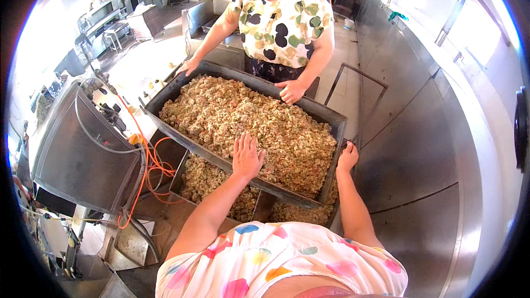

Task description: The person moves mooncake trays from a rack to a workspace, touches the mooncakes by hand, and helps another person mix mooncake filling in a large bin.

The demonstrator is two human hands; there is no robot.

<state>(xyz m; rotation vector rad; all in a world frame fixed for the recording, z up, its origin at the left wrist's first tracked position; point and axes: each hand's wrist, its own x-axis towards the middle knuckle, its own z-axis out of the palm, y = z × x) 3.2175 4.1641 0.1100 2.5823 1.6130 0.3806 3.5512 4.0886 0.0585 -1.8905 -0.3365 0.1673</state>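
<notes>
Head view: tilted dark metal tray (331,124) heaped with coarse, crumbly tan-green mix (248,116), above a lower tray (179,174) of the same. My left hand (247,156) lies flat, fingers spread, on the mix at the near rim; my right hand (348,157) clasps the near right corner. A co-worker's hands (291,90) hold the far rim. Judged step: joint carry; next calls for level, matched lift.

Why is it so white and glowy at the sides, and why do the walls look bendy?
Head view: daylight blows out the window and the left floor; the fisheye lens curves the steel wall; the tray of crumbly mix under the left hand stays sharp and evenly lit.
</notes>
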